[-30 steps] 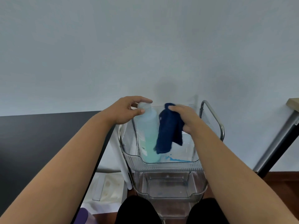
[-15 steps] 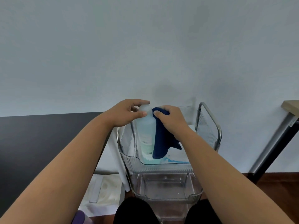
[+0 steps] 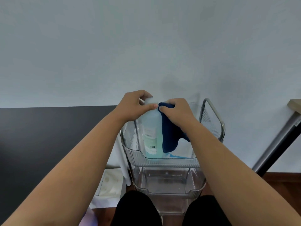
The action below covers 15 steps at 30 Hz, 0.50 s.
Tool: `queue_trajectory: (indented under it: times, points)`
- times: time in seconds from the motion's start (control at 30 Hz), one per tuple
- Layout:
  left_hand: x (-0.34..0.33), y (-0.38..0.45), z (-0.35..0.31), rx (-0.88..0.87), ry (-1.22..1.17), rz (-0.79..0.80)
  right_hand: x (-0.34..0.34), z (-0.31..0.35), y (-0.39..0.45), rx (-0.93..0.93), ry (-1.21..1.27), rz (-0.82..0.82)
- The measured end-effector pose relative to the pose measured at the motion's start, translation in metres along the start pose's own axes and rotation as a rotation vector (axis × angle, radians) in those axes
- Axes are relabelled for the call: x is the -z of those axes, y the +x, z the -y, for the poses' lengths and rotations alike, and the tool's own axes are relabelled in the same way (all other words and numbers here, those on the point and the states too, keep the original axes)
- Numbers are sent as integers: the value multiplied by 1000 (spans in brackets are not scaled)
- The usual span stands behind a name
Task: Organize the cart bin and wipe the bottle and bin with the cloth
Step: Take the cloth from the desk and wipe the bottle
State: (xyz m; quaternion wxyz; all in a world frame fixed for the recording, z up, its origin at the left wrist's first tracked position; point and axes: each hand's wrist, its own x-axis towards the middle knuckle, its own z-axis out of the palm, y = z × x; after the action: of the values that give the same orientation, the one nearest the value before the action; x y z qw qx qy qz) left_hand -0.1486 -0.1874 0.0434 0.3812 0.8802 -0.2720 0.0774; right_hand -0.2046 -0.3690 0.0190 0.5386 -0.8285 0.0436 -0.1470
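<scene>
Pinching bottle (image 3: 152, 128) cap, left hand (image 3: 132, 106) | right hand (image 3: 176, 110) fingers clutching cloth (image 3: 170, 136) at centre frame | risk: sideways wiping pressure tips bottle inside bin (image 3: 161, 160)

A pale grey-blue wall (image 3: 146, 46) above a dark panel (image 3: 48, 136), with wooden floor (image 3: 285, 176).

bottle (image 3: 152, 132) label: unreadable | cap: mostly hidden | bin (image 3: 164, 160) floor: perhaps wet
</scene>
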Motion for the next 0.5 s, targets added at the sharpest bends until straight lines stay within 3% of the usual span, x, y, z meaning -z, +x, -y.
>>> queue_trajectory:
  times: [0.13,0.3,0.5]
  points:
    - [-3,-1,2,0,1,-18,-5,1,-9,229,-298,-87]
    - [-3,-1,2,-5,-7,-19,-1,-2,-23,601,-558,-19]
    - [-4,-2,3,-1,-79,-3,5,-8,-23,768,-594,-21]
